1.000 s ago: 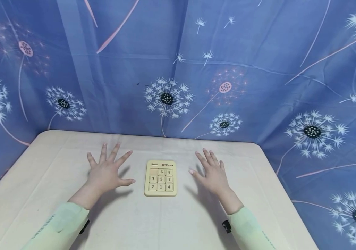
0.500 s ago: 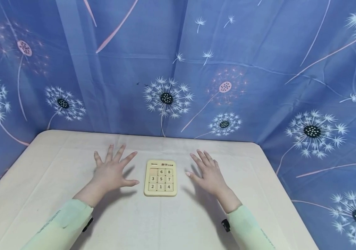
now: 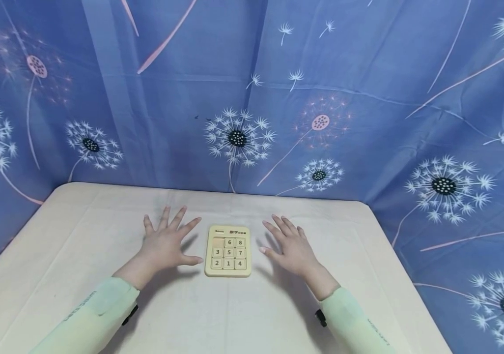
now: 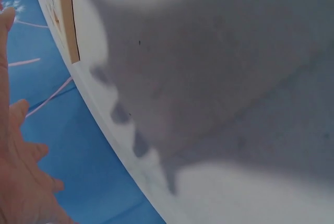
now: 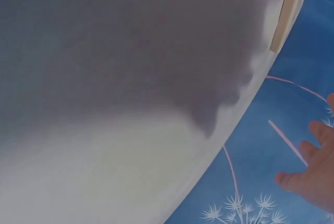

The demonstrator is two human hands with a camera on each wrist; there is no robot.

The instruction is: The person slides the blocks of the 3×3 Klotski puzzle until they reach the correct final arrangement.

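A pale yellow number slide puzzle (image 3: 228, 251) lies flat at the middle of the table, between the two hands. Its several numbered tiles read 6 8, then 3 5 7, then 2 1 4, with the top-left slot bare. My left hand (image 3: 163, 248) hovers to its left, fingers spread wide and thumb tip close to the puzzle's left edge. On the other side my right hand (image 3: 295, 250) is held above the table, fingers straight, thumb pointing toward the puzzle. Neither hand holds anything. Both wrist views catch the puzzle's side edge (image 4: 67, 20) and hand shadows.
The table (image 3: 234, 319) has a cream cover with rounded far corners. Behind and beside it hangs a blue curtain (image 3: 168, 113) with a dandelion print. Small black devices (image 3: 130, 314) sit under both light green sleeves (image 3: 97, 312).
Both hands have drifted inward toward the puzzle, the left hand moving right and the right hand slightly left. The puzzle stays in its place on the table.
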